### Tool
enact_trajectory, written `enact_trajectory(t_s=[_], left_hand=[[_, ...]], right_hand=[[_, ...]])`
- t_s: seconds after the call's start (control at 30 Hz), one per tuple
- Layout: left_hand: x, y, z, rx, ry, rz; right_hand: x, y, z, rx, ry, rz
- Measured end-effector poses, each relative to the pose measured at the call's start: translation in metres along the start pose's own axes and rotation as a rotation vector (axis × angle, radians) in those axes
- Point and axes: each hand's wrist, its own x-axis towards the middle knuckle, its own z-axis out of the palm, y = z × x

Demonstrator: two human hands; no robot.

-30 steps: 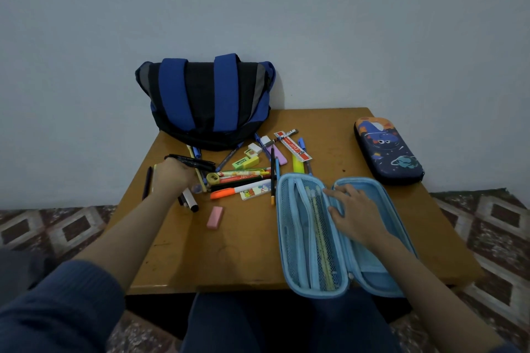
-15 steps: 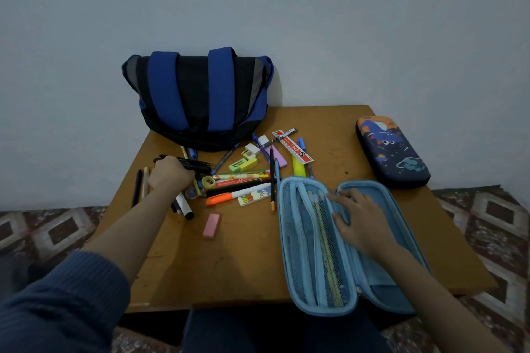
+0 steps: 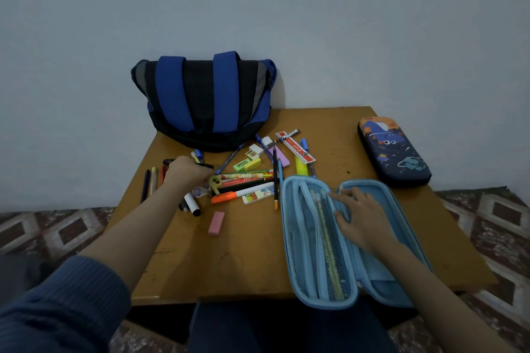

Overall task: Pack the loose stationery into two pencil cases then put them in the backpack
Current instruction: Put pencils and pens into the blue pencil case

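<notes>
Red-white box (image 3: 295, 147), green eraser (image 3: 240, 165), labels unreadable

A wooden table (image 3: 258, 266) against a plain, seemingly grey-white wall (image 3: 372, 23), patterned floor (image 3: 57, 232).

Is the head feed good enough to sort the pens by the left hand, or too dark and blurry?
Head view: dim, bluish light, no glare, a soft shadow of the backpack on the wall. Head view: wide-angle bend splays the table edges. Head view: left hand gripping markers looks slightly soft; colours readable, small labels not.
</notes>
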Motion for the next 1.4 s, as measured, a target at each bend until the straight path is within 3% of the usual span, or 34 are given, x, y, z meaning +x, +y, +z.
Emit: enact_trajectory(t_s=[0.23, 0.53, 0.67, 0.8, 0.97, 1.07, 1.2, 1.4], left_hand=[[-0.027, 0.013, 0.0, -0.293, -0.348, -0.235], [-0.06, 0.008, 0.007, -0.432, -0.535, -0.352], [-0.077, 0.003, 0.016, -0.503, -0.616, -0.317], [-0.097, 0.005, 0.025, -0.523, -0.578, -0.192], [-0.134, 0.022, 0.041, -0.498, -0.267, 0.101], [-0.148, 0.028, 0.057, -0.423, -0.16, 0.248], [-0.156, 0.032, 0.079, -0.23, -0.141, 0.29], [-0.156, 0.044, 0.077, -0.149, -0.241, 0.27]], right_hand=[[-0.002, -0.002, -0.002, -0.013, -0.005, 0.005], [-0.003, -0.005, -0.005, -0.023, -0.007, -0.001], [-0.004, -0.005, -0.005, 0.009, 0.006, -0.005], [-0.005, -0.005, -0.005, 0.032, 0.018, -0.005], [-0.005, -0.005, -0.006, 0.015, 0.001, 0.003], [-0.005, -0.006, -0.006, 0.013, -0.004, 0.004], [-0.005, -0.006, -0.007, 0.004, -0.007, 0.002], [-0.005, -0.006, -0.007, -0.008, -0.02, 0.008]])
